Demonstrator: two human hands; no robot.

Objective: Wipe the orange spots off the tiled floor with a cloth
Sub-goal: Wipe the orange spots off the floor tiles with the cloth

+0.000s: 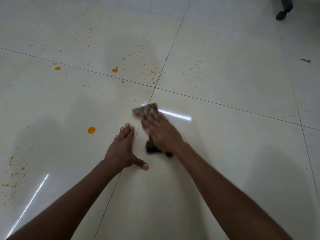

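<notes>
My right hand (pixel 160 131) presses flat on a dark grey-green cloth (pixel 146 110) on the glossy white tiled floor (pixel 225 153), just below where the grout lines cross. The hand is motion-blurred; cloth ends stick out beyond the fingertips and under the wrist. My left hand (pixel 123 149) lies flat on the floor beside it, fingers spread, holding nothing. Orange spots dot the tiles: one big drop (pixel 91 130) left of my left hand, two drops (pixel 114 70) (pixel 57 68) farther off, fine speckles (pixel 150 73) near the crossing, and smeared flecks (pixel 15 172) at the left edge.
A chair caster and leg (pixel 284 11) stand at the top right. A small dark scrap (pixel 306 60) and a thin hair-like strand (pixel 288 116) lie on the right tiles. Ceiling light streaks reflect on the floor.
</notes>
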